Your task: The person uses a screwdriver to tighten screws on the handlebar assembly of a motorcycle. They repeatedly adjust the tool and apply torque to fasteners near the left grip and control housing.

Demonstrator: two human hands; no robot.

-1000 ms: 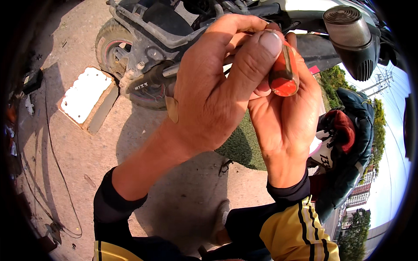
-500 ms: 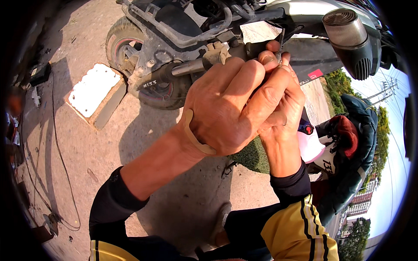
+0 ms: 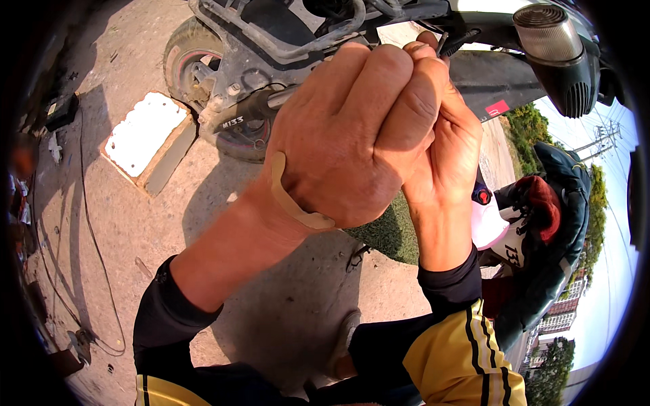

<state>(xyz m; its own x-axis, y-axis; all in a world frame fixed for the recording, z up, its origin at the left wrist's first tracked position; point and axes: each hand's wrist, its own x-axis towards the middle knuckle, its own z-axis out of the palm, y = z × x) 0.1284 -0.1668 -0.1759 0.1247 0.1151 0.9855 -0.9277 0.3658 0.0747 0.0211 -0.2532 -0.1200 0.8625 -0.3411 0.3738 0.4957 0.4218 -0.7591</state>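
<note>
While your two hands are raised together before the motorcycle (image 3: 284, 40), your left hand (image 3: 352, 142) is curled into a fist over your right hand (image 3: 443, 145), whose fingers close on one thin dark metal tool (image 3: 441, 42) poking out at the fingertips. What your left fist grips, I cannot tell. One white-topped block (image 3: 145, 139) lies on the concrete ground (image 3: 101, 223) beside the one visible wheel (image 3: 203, 74).
</note>
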